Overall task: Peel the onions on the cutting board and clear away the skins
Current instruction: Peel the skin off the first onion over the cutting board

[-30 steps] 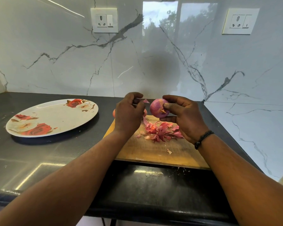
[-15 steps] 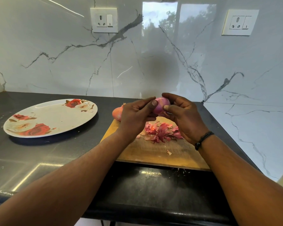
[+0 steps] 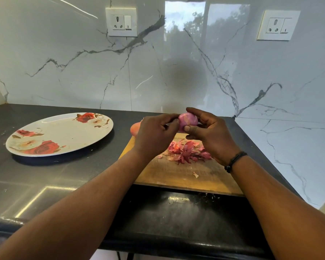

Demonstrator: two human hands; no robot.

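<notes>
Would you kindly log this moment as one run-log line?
right hand: holds onion | left hand: pinches its skin | skins: piled on board | plate: bare

black counter — plate, cutting board

Counts on the kitchen counter

Two onions: one peeled purple onion held up and one unpeeled onion at the board's far left corner. One wooden cutting board, one heap of onion skins with one stray scrap, one rose-patterned plate, two wall sockets, and two hands.
</notes>
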